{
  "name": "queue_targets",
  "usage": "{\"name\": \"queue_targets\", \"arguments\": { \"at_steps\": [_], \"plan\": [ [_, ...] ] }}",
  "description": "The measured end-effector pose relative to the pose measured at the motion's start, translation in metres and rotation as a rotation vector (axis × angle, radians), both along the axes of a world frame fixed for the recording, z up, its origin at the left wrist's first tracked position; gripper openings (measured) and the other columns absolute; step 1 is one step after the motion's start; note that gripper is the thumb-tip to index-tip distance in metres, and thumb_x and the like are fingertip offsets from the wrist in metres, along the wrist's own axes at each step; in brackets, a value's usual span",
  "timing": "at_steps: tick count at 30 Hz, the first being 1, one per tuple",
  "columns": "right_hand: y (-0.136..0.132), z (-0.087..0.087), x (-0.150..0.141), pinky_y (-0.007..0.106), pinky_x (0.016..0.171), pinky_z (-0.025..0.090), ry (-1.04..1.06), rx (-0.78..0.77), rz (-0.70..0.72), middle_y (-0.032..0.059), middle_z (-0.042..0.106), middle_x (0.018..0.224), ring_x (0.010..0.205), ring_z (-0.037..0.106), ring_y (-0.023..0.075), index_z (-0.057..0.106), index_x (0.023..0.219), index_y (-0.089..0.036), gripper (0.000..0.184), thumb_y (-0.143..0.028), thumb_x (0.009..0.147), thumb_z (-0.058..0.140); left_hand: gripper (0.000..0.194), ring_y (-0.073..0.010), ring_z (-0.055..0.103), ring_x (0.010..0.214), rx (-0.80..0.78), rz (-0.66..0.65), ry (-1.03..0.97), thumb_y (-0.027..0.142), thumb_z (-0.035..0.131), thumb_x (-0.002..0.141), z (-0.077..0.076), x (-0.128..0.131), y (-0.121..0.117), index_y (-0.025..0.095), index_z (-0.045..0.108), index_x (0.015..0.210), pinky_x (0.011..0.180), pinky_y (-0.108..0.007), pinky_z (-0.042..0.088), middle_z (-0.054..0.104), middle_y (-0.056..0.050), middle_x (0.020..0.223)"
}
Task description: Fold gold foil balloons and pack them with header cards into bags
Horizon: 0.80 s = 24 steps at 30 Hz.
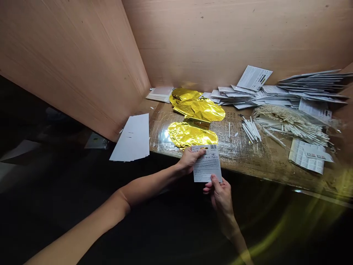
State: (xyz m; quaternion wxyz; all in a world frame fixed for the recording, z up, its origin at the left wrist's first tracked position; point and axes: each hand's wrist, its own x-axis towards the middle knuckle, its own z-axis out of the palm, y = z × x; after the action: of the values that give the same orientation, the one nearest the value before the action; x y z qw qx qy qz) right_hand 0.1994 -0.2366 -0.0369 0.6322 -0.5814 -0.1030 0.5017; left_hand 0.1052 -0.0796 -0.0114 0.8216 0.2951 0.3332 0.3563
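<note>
Seemingly a finely printed, barcoded white card [206,163].

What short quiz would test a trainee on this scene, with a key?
1. True or false: the left hand and the right hand both hold the printed card.
2. Which lies nearer the card: the gold foil balloons or the white sticks?
3. What is printed at the card's top right corner?

Key: 1. True. 2. The gold foil balloons. 3. A barcode.
</note>
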Motion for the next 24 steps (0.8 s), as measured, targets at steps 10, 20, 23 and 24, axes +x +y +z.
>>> {"name": "queue_targets", "arguments": {
  "at_steps": [10, 20, 23, 24],
  "plan": [
    [0.014, -0.005, 0.001, 0.028, 0.051, 0.064, 0.05, 0.064, -0.177, -0.0009, 0.072, 0.059, 0.046, 0.069, 0.0171, 0.064, 0.093, -0.017, 0.06, -0.06, 0.067, 0.097, 0.062, -0.023, 0.074, 0.091, 0.066, -0.134, 0.048, 0.048, 0.101, 0.059, -0.025, 0.012, -0.039, 0.01, 0.079, 0.102, 0.093, -0.037, 0.057, 0.08, -0.014, 0.104],
    [-0.002, -0.023, 0.021, 0.023, 0.039, 0.053, 0.072, 0.036, -0.122, -0.0031, 0.064, 0.054, 0.041, 0.061, 0.0131, 0.065, 0.079, -0.017, 0.055, -0.059, 0.066, 0.098, 0.055, -0.0336, 0.073, 0.112, 1.064, -0.355, 0.888, 0.055, 0.072, 0.092, 0.0, -0.01, 0.001, 0.016, 0.063, 0.129, 0.101, -0.05, 0.057, 0.075, -0.017, 0.116],
    [0.004, -0.031, 0.026, 0.018, 0.029, 0.037, -0.005, 0.047, -0.186, -0.0078, 0.052, 0.045, 0.031, 0.046, 0.0077, 0.06, 0.072, -0.019, 0.055, -0.062, 0.07, 0.094, 0.057, -0.0334, 0.058, 0.142, 1.668, -0.439, 0.728, 0.051, 0.068, 0.098, 0.0, -0.001, 0.017, 0.017, 0.057, 0.143, 0.121, -0.051, 0.045, 0.061, -0.021, 0.15],
    [0.007, -0.035, 0.028, 0.017, 0.028, 0.031, -0.032, 0.064, -0.193, -0.0089, 0.048, 0.043, 0.029, 0.041, 0.0061, 0.057, 0.068, -0.019, 0.056, -0.063, 0.071, 0.093, 0.056, -0.0324, 0.052, 0.148, 1.826, -0.522, 0.62, 0.049, 0.068, 0.098, -0.003, 0.003, 0.022, 0.016, 0.058, 0.143, 0.124, -0.048, 0.042, 0.057, -0.02, 0.155]
  ]
}}
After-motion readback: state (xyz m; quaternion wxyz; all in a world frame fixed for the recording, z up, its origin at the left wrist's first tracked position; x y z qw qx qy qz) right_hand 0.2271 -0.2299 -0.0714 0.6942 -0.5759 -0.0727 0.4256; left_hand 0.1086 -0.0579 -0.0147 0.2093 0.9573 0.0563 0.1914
